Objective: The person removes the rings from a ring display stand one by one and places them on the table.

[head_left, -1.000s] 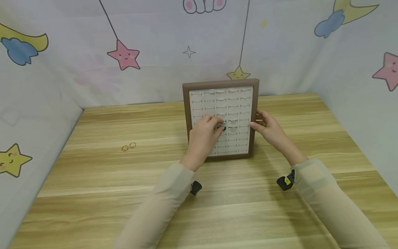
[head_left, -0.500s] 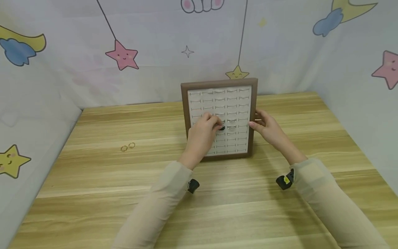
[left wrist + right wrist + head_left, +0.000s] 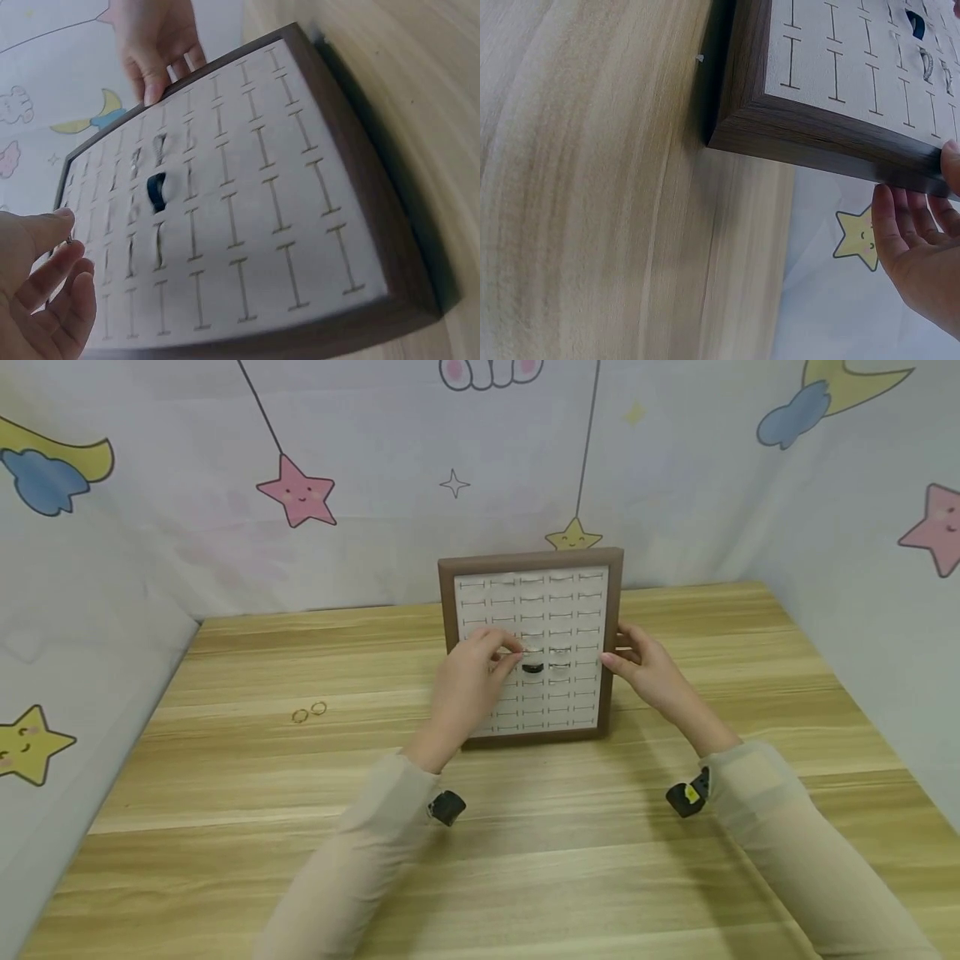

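Note:
A ring display board [image 3: 536,602] with a brown frame and white slotted face stands on the table, tilted back a little. My right hand [image 3: 648,672] grips its right edge, thumb in front and fingers behind. A black ring [image 3: 532,668] sits in a middle slot, with two silver rings [image 3: 159,148] in the neighbouring column. Just left of the black ring, my left hand [image 3: 472,681] is in front of the board. Between its thumb and forefinger it pinches a small dark-looking ring [image 3: 69,240], mostly hidden by the fingers.
Two thin gold rings [image 3: 309,712] lie side by side on the wooden table [image 3: 225,793], left of the board. A white cloth [image 3: 375,552] printed with stars and moons hangs behind and along both sides.
My left hand has drawn back to the left from the middle slots, pinching a small ring, and the black ring is fully exposed. My right hand stays on the frame.

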The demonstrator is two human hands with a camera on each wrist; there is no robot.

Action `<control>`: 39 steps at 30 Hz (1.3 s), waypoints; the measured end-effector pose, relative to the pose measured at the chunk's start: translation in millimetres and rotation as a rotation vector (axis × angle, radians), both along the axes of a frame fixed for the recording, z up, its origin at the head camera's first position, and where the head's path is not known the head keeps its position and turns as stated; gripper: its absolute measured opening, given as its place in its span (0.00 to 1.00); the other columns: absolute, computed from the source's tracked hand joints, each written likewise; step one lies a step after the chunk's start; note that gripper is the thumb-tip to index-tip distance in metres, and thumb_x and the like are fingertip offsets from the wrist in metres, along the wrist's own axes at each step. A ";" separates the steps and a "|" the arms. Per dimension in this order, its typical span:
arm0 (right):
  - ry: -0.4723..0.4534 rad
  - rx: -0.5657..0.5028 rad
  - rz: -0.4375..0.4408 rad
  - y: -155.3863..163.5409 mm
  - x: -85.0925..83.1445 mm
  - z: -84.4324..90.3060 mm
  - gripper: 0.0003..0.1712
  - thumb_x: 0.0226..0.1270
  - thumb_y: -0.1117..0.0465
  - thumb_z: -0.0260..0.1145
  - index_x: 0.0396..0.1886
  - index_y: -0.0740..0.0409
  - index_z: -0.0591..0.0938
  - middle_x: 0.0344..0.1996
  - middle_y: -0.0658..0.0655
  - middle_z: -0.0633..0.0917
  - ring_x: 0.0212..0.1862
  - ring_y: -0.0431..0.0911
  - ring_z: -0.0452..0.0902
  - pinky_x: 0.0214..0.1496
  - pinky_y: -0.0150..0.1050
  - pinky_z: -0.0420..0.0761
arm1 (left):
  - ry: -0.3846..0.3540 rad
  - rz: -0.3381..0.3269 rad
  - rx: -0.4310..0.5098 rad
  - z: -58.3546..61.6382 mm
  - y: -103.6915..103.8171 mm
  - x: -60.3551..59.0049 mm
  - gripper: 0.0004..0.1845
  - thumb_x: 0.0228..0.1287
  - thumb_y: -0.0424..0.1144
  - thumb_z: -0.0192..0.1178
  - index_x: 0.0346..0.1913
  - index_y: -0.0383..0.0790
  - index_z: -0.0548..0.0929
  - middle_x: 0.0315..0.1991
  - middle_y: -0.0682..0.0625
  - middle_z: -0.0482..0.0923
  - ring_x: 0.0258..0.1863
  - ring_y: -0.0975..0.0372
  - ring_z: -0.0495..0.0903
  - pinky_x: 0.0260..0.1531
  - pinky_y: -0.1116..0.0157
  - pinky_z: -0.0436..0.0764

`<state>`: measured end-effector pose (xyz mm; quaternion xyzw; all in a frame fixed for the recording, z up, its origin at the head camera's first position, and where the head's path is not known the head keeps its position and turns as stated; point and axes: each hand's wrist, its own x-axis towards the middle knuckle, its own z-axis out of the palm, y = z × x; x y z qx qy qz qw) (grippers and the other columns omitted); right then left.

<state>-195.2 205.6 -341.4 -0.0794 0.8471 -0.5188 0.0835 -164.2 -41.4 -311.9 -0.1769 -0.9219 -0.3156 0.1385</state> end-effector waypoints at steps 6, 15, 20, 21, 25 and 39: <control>-0.001 0.007 -0.002 0.8 -0.6 -1.0 0.37 0.74 0.62 0.53 0.74 0.69 0.49 0.67 0.74 0.62 0.70 0.66 0.58 0.70 0.58 0.63 | 0.032 0.061 0.037 8.7 -20.1 1.0 0.12 0.66 0.40 0.59 0.50 0.43 0.81 0.49 0.49 0.83 0.39 0.59 0.82 0.35 0.64 0.81; -0.003 0.004 -0.003 0.3 1.3 0.1 0.37 0.74 0.63 0.53 0.74 0.69 0.48 0.68 0.73 0.61 0.71 0.66 0.58 0.71 0.58 0.63 | 0.015 0.187 0.137 15.9 -51.1 2.7 0.19 0.66 0.43 0.60 0.58 0.42 0.78 0.51 0.48 0.82 0.42 0.56 0.82 0.28 0.63 0.75; -0.003 -0.007 -0.004 0.3 1.1 -0.8 0.36 0.74 0.63 0.53 0.73 0.70 0.50 0.67 0.74 0.62 0.70 0.66 0.59 0.70 0.58 0.64 | 0.041 0.248 0.152 7.6 -71.2 1.1 0.19 0.66 0.42 0.60 0.57 0.39 0.79 0.51 0.45 0.82 0.42 0.54 0.82 0.29 0.60 0.76; -0.001 -0.010 -0.004 0.2 1.0 -1.0 0.35 0.74 0.64 0.54 0.73 0.70 0.50 0.67 0.74 0.62 0.70 0.66 0.59 0.70 0.58 0.64 | 0.043 0.259 0.155 4.8 -75.6 0.9 0.19 0.65 0.41 0.60 0.57 0.39 0.79 0.51 0.45 0.81 0.42 0.53 0.82 0.28 0.61 0.76; -0.001 -0.016 -0.006 0.3 0.6 -2.1 0.35 0.73 0.64 0.54 0.73 0.70 0.51 0.67 0.74 0.62 0.70 0.66 0.59 0.70 0.57 0.64 | 0.043 0.296 0.161 -7.5 -93.3 -0.6 0.18 0.65 0.41 0.60 0.56 0.38 0.79 0.51 0.43 0.81 0.41 0.51 0.82 0.26 0.62 0.74; -0.005 -0.022 -0.008 0.5 0.3 -3.1 0.36 0.73 0.64 0.54 0.73 0.68 0.50 0.67 0.73 0.63 0.70 0.65 0.60 0.70 0.58 0.64 | -0.181 0.541 0.110 -47.9 -167.4 -7.0 0.18 0.69 0.39 0.57 0.58 0.37 0.79 0.54 0.39 0.80 0.42 0.47 0.81 0.27 0.63 0.74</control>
